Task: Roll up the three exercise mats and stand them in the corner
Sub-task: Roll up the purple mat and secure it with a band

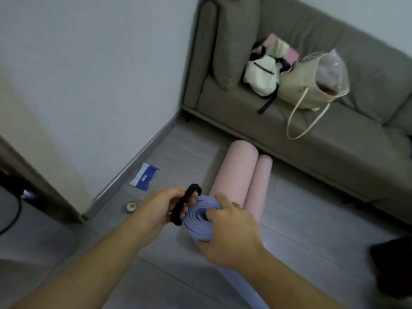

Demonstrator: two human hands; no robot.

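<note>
Right fingers (225, 202) curled over the rim of the purple mat (200, 221), thumb tucked into the spiral core; right hand (231, 239) gripping that rolled end. Left fingers (186, 207) pinching a black strap (186, 202) against the mat's left edge; left hand (159, 209) closed round the strap. Mat's far length hidden beneath the right forearm and cut off at the bottom of the view. Just beyond, two pink mats (236, 172), already rolled, lying side by side on the floor (312, 219) along the sofa (334, 134), not standing in the corner. By the skirting, a blue-and-white packet (145, 176): print too blurred to read. Near it a small round thing (131, 206), hard to identify. On the sofa seat, a cream backpack (260, 76) against pink items, touching a beige tote (298, 88) holding a clear plastic bag (330, 70) with something reddish inside. Dark shape cut off at lower right.
</note>
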